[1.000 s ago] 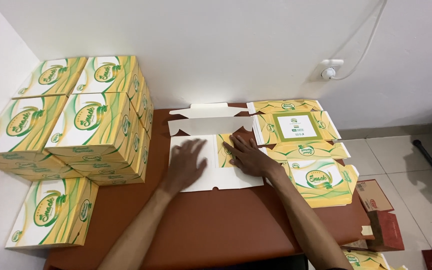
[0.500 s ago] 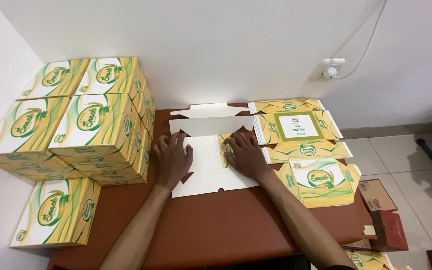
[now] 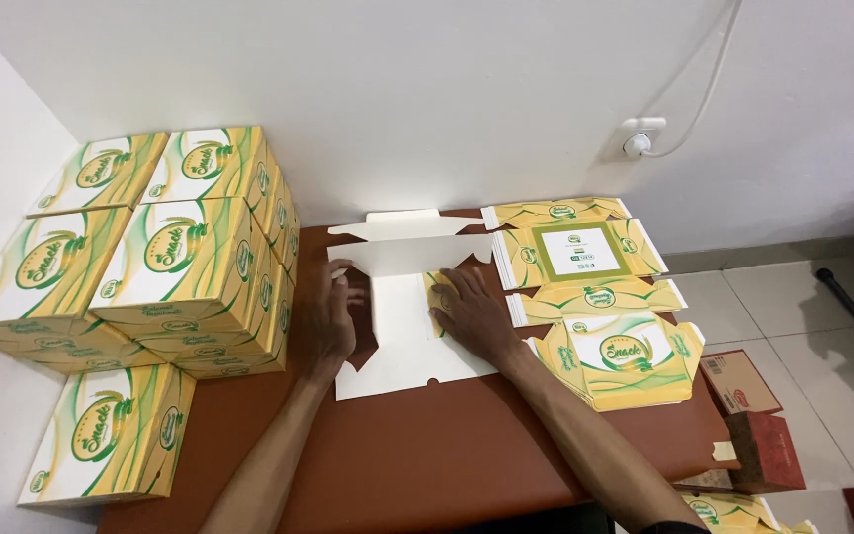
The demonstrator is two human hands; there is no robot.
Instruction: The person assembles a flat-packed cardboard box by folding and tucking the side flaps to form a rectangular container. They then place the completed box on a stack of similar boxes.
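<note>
A flat, unfolded cardboard box blank (image 3: 402, 316), plain white side up, lies on a smooth reddish-brown table (image 3: 447, 455). The left hand (image 3: 328, 316) presses its left flap, fingers together, gripping nothing. The right hand (image 3: 471, 311) lies palm down on a folded-over yellow printed flap, fingers spread flat. Left of them stand stacked, glossy yellow-and-green assembled snack boxes (image 3: 185, 262). To the right lies a pile of flat printed blanks (image 3: 595, 297).
</note>
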